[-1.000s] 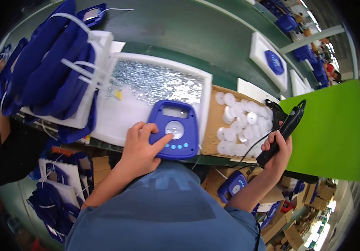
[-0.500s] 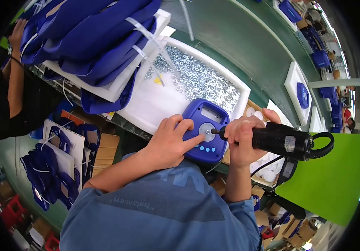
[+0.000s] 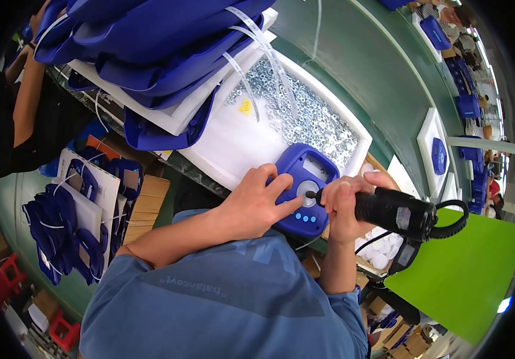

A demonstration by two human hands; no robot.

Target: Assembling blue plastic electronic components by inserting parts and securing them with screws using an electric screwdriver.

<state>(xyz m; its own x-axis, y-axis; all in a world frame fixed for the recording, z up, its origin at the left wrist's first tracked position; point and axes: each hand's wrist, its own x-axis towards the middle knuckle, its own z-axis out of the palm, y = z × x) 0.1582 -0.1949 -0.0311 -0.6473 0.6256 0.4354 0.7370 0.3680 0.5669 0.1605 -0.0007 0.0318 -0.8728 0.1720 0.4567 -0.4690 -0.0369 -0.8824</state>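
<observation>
blue plastic forms the housing [image 3: 301,190] under your hands; it lies face up on the near edge of a white tray [image 3: 233,143], which sits on the green worktop [image 3: 353,66]. your left hand [image 3: 257,202] rests flat on the housing's left side, fingers spread over its face and pressing it down, so the grip is wide and laid on the part rather than wrapped around it. your right hand [image 3: 344,200] has its grip closed around the black electric screwdriver [image 3: 398,212], which lies nearly level, with its tip touching the grey round centre of the housing. the tool's black cable [image 3: 452,221] loops off its rear end toward the right. a heap of small silvery washers [image 3: 305,107] fills the far part of the tray, just beyond the housing. a stack of blue covers [image 3: 150,42] rests on a white foam board [image 3: 168,116] to the left of the tray, overlapping its corner. white round parts [image 3: 383,251] lie in a box below the screwdriver. a bright green sheet [image 3: 467,269] lies to the right. another person's arm [image 3: 27,90] shows at the far left edge.
</observation>
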